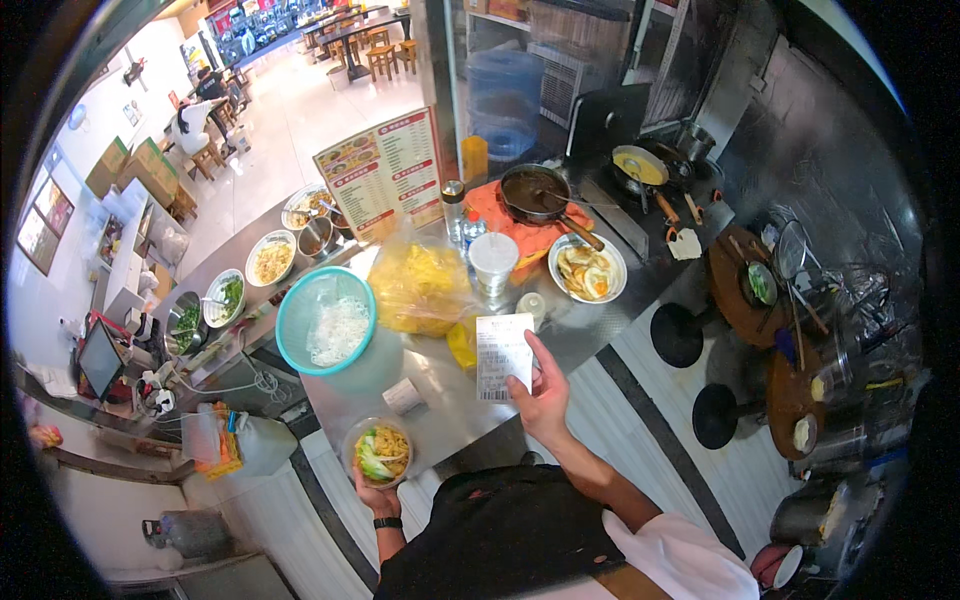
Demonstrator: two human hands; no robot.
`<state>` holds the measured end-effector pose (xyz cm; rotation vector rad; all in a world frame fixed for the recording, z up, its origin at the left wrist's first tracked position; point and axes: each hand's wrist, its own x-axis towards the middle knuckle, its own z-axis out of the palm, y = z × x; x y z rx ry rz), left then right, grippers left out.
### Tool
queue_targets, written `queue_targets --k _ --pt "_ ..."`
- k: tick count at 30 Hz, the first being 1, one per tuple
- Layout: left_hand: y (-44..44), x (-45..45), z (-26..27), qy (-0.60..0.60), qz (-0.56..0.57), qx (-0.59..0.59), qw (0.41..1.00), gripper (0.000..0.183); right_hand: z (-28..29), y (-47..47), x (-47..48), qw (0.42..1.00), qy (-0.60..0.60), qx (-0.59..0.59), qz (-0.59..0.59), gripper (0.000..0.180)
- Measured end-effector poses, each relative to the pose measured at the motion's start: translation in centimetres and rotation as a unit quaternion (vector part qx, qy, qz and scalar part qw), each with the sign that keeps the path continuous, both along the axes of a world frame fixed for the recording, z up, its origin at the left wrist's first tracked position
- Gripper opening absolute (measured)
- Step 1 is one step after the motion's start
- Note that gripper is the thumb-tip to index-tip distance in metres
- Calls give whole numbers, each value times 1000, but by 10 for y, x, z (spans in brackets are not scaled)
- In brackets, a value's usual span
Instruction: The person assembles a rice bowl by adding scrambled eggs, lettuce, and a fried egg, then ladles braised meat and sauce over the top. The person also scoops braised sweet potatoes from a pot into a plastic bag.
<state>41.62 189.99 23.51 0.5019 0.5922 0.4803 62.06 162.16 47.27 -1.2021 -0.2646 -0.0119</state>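
My right hand [541, 394] grips a white printed receipt [501, 352] by its right edge, above the steel counter [435, 420]. The slip bears writing and a barcode. My left hand [377, 495], with a dark band at the wrist, holds a clear round plastic bowl [348, 454] from below at the counter's near edge. Noodles [391, 442] and green leafy vegetable [369, 459] fill the bowl. Just beyond it lies a small white paper roll [403, 396]. A turquoise-rimmed basin [288, 330] with white rice noodles [339, 331] stands farther left.
Past the receipt are a plastic bag of yellow noodles [424, 281], stacked plastic cups [493, 262] and a plate of fried eggs [589, 271]. A pan of dark sauce [534, 191] sits on an orange cloth [484, 201]. A menu board [386, 172] stands upright behind. Round stools [676, 335] are at right.
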Motion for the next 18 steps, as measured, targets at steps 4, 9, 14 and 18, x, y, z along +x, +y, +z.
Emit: queue_targets --k 4,9,14,18 --pt "-31 -5 3 50 41 -23 998 66 3 -49 0 999 6 -33 13 70" --pt "-73 -21 24 45 32 -10 998 64 -8 -104 -3 1000 7 -23 2 71" --pt "-119 -4 81 84 35 37 995 64 -18 -142 -4 1000 18 -3 4 71" --pt "-131 25 115 6 -14 55 998 63 -27 -152 4 1000 18 5 -10 71"
